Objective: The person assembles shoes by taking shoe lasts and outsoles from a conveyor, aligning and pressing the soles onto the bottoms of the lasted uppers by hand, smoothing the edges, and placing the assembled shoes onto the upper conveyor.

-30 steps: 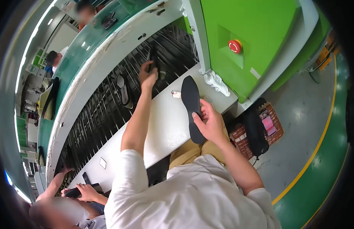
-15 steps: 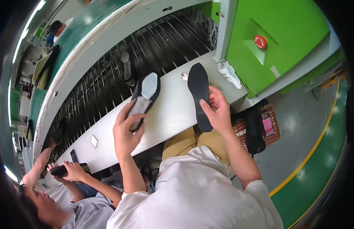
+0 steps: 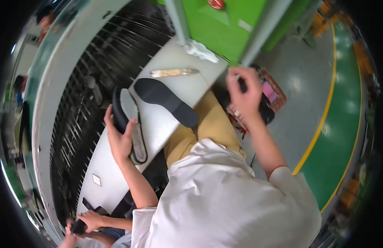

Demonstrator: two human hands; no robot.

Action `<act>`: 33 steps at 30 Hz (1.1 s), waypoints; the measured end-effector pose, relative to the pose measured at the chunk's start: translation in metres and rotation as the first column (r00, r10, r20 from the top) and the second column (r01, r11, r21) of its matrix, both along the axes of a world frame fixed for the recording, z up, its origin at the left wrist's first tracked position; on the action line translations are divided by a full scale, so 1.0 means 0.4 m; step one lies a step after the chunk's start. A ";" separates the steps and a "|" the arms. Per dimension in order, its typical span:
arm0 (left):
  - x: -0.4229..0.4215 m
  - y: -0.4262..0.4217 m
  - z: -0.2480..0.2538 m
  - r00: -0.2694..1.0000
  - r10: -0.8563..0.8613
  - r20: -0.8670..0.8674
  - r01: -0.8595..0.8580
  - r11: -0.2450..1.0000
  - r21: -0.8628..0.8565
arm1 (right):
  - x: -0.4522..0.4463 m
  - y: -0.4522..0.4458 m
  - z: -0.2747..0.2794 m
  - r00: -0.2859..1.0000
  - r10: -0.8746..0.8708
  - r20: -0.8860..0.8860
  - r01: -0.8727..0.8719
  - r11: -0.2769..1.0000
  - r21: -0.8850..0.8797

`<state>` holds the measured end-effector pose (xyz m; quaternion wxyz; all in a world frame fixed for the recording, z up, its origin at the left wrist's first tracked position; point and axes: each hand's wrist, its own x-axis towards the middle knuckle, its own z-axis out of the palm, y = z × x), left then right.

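Note:
My left hand (image 3: 118, 138) grips a dark shoe (image 3: 138, 144) by its side, thumb toward the opening and fingers around the outer wall. The shoe is tilted, and a pale grey lining shows inside it. A black insole (image 3: 166, 101) lies on the white ledge, its lower end jutting past the front edge above my leg. My right hand (image 3: 245, 93) is raised off to the right of the ledge, away from the insole. Its fingers are curled toward the thumb and blurred; whatever they may hold cannot be made out.
A pale-handled tool (image 3: 170, 72) lies behind the insole, near a crumpled white cloth (image 3: 201, 51). Beyond the ledge (image 3: 156, 128) runs a roller conveyor (image 3: 113, 53) carrying another shoe (image 3: 93, 89). A green machine (image 3: 224, 29) stands at the far end. A co-worker's hands (image 3: 90, 221) hold a dark item lower left.
My right hand has let go of the insole, which now lies on the ledge, and has moved right. My left hand has taken hold of the shoe. The view has turned.

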<state>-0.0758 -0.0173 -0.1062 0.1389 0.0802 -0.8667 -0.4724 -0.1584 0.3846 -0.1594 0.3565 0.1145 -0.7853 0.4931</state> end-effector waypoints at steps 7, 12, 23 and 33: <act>-0.001 0.018 0.011 1.000 0.021 0.005 -0.021 0.997 -0.079 | 0.031 0.574 -0.342 0.853 -0.469 0.229 0.333 0.826 0.455; 0.001 0.021 0.012 0.999 0.034 0.033 -0.032 0.997 -0.068 | 0.075 0.593 -0.412 0.854 -0.432 0.292 0.164 0.754 0.636; 0.000 0.012 0.004 0.999 0.023 0.033 -0.021 0.999 -0.043 | 0.022 0.613 -0.497 0.719 -0.624 0.308 0.265 0.655 0.708; 0.001 0.016 0.003 0.999 0.024 0.033 -0.023 0.999 -0.026 | 0.047 0.620 -0.480 0.817 -0.448 0.363 0.076 0.708 0.702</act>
